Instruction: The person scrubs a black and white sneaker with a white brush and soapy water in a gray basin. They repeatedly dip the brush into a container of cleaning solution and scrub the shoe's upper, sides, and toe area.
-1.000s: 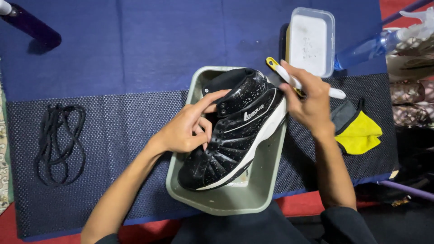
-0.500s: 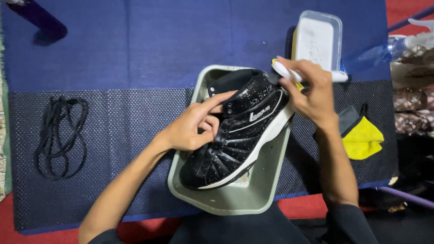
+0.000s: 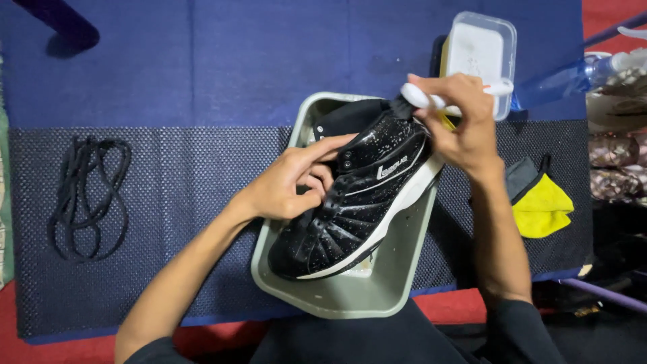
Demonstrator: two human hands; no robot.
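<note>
the scrubbing step looks in hand: the left hand pinches the black shoe steady over the grey tray, while the right hand grips a white brush at the heel. next likely calls for firm strokes along the collar.

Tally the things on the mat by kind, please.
Shoe: 1
Tray: 1
Brush: 1
Laces: 1 bundle
White box: 1
Spray bottle: 1
Yellow cloth: 1
Total: 7
</note>
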